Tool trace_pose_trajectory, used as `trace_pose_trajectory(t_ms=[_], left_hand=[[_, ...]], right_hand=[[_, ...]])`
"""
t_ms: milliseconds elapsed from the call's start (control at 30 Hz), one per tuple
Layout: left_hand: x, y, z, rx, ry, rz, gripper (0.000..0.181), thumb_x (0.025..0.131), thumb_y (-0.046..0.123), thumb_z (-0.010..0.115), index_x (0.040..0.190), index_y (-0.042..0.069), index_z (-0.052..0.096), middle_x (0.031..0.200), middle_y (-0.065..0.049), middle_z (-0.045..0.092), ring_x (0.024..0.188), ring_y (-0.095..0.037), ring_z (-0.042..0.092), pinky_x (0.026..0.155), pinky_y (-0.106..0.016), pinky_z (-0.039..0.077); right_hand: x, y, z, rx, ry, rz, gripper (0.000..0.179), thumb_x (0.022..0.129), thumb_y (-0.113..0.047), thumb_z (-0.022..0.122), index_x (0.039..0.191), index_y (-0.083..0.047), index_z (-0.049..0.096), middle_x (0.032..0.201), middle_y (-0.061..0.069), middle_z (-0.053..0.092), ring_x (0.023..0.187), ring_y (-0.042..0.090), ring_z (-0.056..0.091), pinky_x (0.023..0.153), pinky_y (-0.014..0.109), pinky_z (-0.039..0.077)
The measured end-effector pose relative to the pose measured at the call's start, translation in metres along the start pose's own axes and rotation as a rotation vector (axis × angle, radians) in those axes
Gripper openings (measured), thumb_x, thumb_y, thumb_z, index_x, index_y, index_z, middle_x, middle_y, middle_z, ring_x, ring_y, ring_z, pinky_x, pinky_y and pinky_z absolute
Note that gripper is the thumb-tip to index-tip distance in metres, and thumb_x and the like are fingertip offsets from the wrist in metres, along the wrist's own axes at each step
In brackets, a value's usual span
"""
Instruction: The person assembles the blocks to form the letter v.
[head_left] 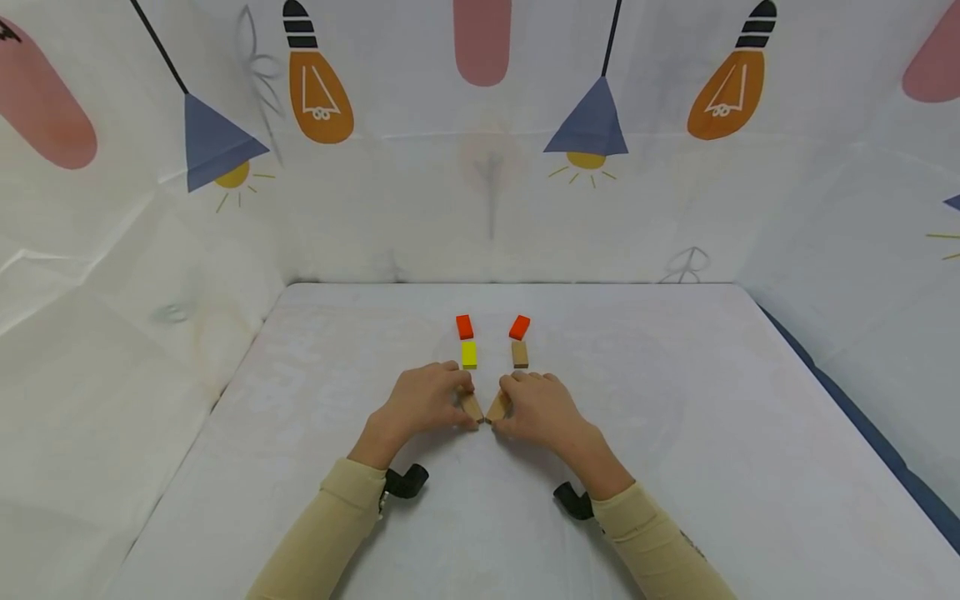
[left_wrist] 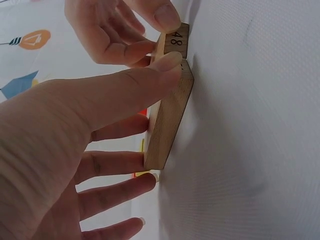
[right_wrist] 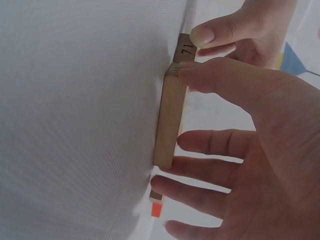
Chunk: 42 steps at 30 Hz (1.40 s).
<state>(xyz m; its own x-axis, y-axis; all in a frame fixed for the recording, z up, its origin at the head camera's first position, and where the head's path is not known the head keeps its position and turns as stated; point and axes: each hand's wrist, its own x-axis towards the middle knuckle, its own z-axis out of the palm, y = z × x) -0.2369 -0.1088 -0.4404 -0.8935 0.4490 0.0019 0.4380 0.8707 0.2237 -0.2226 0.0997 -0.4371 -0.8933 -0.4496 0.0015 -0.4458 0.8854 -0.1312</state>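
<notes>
- Head: my left hand (head_left: pixel 426 403) and right hand (head_left: pixel 542 410) are pinching left wooden block (head_left: pixel 472 407) and right wooden block (head_left: pixel 497 406), nearer than yellow block (head_left: pixel 468 356).
- Left wrist: near ends seemingly meeting; likely I'm aligning them.
- Right wrist: thumb-and-finger pinch showing; next probably calls for even release.

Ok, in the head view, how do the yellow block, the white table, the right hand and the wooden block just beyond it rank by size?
Largest to smallest:
1. White table
2. Right hand
3. Yellow block and far wooden block: they look alike, so unranked.
</notes>
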Motion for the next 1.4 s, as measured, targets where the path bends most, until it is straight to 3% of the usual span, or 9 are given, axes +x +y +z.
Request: trace_pose_trajectory(t_ms=[633, 1400], left_hand=[[-0.0015, 0.0053, -0.0052, -0.009, -0.034, -0.023, 0.047, 0.071, 0.052, 0.085, 0.107, 0.025, 0.071, 0.097, 0.006, 0.063, 0.075, -0.009, 0.052, 0.064, -0.027, 0.044], [-0.0023, 0.0059, -0.0060, -0.001, -0.017, -0.008, 0.050, 0.070, 0.054, 0.085, 0.108, 0.025, 0.072, 0.102, 0.006, 0.065, 0.079, -0.008, 0.056, 0.065, -0.028, 0.047]], right_hand=[[0.0038, 0.0007, -0.0011, 0.081, -0.049, 0.065, 0.038, 0.081, -0.048, 0.078, 0.092, -0.017, 0.060, 0.082, -0.005, 0.053, 0.073, 0.014, 0.049, 0.066, 0.030, 0.039], [0.0022, 0.0044, -0.0033, 0.121, -0.019, 0.033, 0.032, 0.083, -0.043, 0.076, 0.086, -0.017, 0.058, 0.078, -0.005, 0.053, 0.069, 0.013, 0.049, 0.062, 0.027, 0.040]])
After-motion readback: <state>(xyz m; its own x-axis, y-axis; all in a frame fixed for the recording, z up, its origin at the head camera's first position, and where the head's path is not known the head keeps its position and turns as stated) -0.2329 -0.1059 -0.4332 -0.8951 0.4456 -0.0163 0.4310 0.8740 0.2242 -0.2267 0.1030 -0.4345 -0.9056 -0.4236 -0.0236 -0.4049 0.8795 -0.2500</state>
